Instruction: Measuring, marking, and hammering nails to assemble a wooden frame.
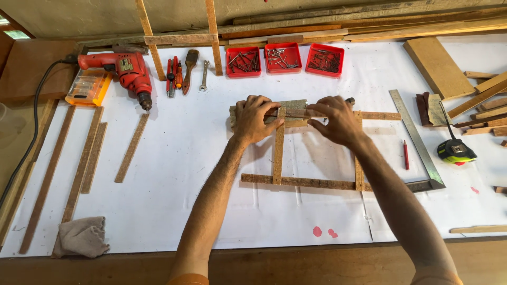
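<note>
Wooden slat frame [311, 182] being aligned; both hands, left [257, 119] and right [338, 120], press flat on the top strip [303, 113]; next needs square fixing.

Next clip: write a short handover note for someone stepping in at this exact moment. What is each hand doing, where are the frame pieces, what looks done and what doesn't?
Left hand: palm down, pressing the top wooden slat and the block beneath it at the left upright slat.
Right hand: fingers spread, pressing the same top slat near the right upright slat.
Laid out: bottom slat and both uprights form a rectangle on the white table cover.
Not visible: any nails in the joints; whether they are fastened cannot be told.
Nearby: three red nail trays, red drill, steel square, red pencil, tape measure, spare slats at left.
</note>
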